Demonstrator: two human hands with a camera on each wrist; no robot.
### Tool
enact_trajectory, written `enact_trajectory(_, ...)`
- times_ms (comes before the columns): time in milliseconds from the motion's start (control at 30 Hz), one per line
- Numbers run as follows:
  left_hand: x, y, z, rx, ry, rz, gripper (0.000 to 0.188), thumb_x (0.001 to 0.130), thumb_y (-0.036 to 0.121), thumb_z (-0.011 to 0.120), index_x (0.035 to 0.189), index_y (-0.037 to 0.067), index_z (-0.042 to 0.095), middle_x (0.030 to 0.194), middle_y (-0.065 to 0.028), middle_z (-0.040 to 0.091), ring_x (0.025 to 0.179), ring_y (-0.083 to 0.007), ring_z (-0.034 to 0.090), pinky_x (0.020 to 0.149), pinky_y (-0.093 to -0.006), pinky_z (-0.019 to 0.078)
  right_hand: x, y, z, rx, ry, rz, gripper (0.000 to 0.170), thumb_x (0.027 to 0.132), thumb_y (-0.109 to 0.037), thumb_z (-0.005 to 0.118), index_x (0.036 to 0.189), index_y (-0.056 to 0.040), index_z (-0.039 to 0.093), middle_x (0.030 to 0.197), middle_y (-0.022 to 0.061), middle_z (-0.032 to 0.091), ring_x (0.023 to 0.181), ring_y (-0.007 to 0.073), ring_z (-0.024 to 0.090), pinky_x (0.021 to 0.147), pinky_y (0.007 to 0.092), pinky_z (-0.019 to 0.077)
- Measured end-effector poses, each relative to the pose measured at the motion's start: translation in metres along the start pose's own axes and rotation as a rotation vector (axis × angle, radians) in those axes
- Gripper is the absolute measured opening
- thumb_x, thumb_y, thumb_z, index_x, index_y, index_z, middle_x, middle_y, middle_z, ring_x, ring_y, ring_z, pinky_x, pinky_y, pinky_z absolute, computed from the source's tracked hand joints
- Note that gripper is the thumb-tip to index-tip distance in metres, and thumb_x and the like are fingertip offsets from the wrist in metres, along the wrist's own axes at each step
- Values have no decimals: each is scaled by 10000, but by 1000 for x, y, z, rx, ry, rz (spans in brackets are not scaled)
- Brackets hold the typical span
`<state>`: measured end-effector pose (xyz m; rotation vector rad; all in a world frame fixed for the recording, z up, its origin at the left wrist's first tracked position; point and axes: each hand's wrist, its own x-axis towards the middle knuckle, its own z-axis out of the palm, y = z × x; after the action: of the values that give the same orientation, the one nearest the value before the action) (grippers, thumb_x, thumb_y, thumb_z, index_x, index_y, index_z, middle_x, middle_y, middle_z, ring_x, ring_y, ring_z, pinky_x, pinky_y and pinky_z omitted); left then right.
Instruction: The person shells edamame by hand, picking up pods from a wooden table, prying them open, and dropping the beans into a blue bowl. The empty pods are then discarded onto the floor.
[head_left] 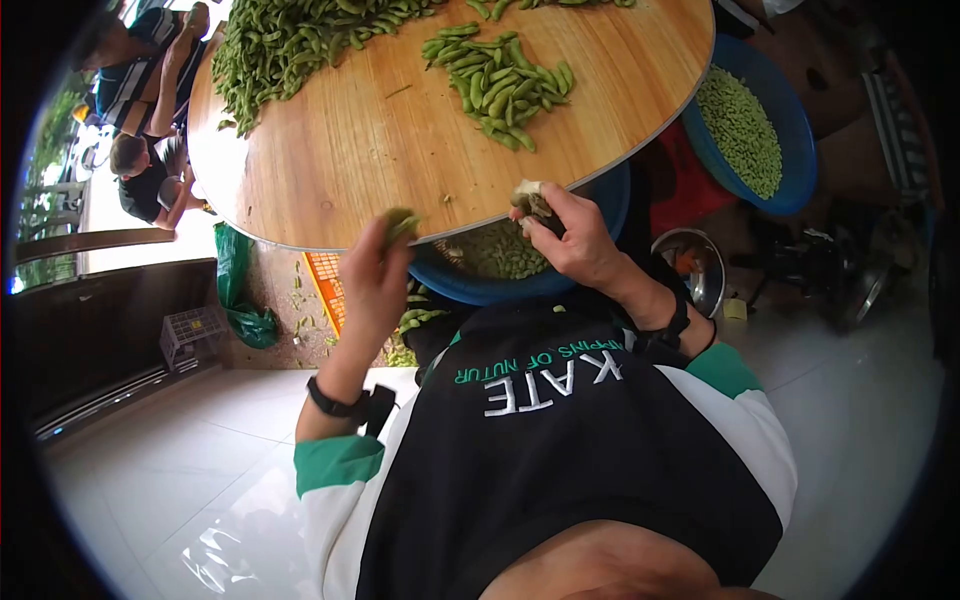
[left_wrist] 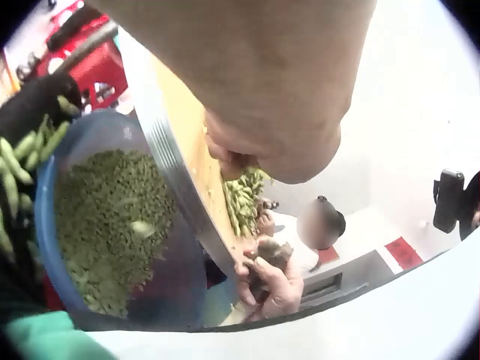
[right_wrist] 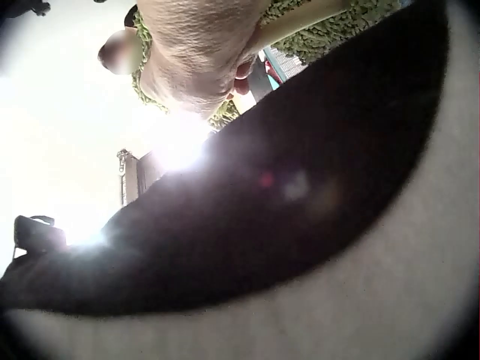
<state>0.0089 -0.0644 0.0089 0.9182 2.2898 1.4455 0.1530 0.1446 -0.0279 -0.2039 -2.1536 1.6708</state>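
Note:
Over the near edge of the round wooden table, my left hand (head_left: 375,265) pinches a green bean pod (head_left: 402,224), blurred in the head view. My right hand (head_left: 580,240), to its right at the same edge, has thumb and fingers curled round a small dark brownish-green thing (head_left: 537,206); I cannot tell its kind. Something pale covers a fingertip of that hand. Below both hands, partly under the table, a blue basin (head_left: 465,287) holds shelled green beans (head_left: 505,255). In the left wrist view these beans (left_wrist: 112,217) fill much of the basin.
On the wooden table (head_left: 330,170) lie a small heap of pods (head_left: 500,85) and a larger pile (head_left: 290,50) at the far left. Another blue basin (head_left: 795,190) of shelled beans stands at right, near a metal bowl (head_left: 708,275). Two people sit at the far left.

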Motion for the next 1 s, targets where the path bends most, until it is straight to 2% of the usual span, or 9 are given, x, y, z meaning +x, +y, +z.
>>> enact_trajectory(167,-15,-3,-51,-161,-119,-339,237,840,-17,556,1072,6,598,847,-75,637,717,-157,589,666,-276,482,-2,-11,-6,58,-57,40,266,852,26,543,1116,30,511,906,122,650,801,168,651,690,275,515)
enact_trajectory(233,-13,5,-68,936,-487,251,291,776,-7,607,1066,15,599,934,-112,618,841,-263,590,748,-355,487,-5,-7,-7,141,-66,29,252,866,20,533,1117,26,514,929,100,647,741,119,596,653,240,481)
enact_trajectory(333,6,26,-59,735,-598,254,326,726,1,630,1050,23,603,987,-147,582,937,-348,543,810,-419,460,-8,2,-2,276,-63,9,228,898,-18,516,1123,15,515,938,77,638,674,69,552,557,209,437)
enact_trajectory(400,29,39,-27,532,-468,339,253,768,18,620,1021,29,603,935,-159,563,884,-352,555,751,-409,470,-5,-7,-3,545,-81,298,240,904,-38,522,1139,6,507,883,69,617,643,64,541,486,202,401)
enact_trajectory(500,75,41,27,452,-303,444,158,808,37,594,966,31,590,885,-169,542,834,-362,567,694,-420,471,-3,-2,-4,582,-124,404,250,916,-67,519,1155,4,497,835,61,589,595,55,497,437,188,347)
enact_trajectory(567,110,30,62,471,-167,563,124,821,73,596,934,27,573,869,-177,538,821,-374,575,690,-431,475,-5,-4,-5,587,-91,405,253,927,-91,508,1160,8,495,828,61,582,578,54,477,437,187,343)
enact_trajectory(667,140,17,89,515,-105,483,159,813,116,609,936,27,564,880,-181,550,818,-380,581,702,-441,479,-9,0,-8,642,-31,413,281,949,-141,484,1186,10,487,822,64,574,561,57,456,439,187,340)
enact_trajectory(900,148,12,73,670,-83,477,154,806,136,602,903,23,564,893,-177,564,838,-378,586,706,-473,473,-2,3,-8,695,43,343,371,975,-171,434,1310,-11,427,848,69,570,559,71,447,448,185,360)
enact_trajectory(1000,136,1,63,454,38,530,129,816,130,603,854,14,561,846,-184,587,776,-391,581,651,-433,474,8,-6,-10,646,20,335,390,980,-175,428,1334,-13,396,858,67,564,562,72,447,446,183,365)
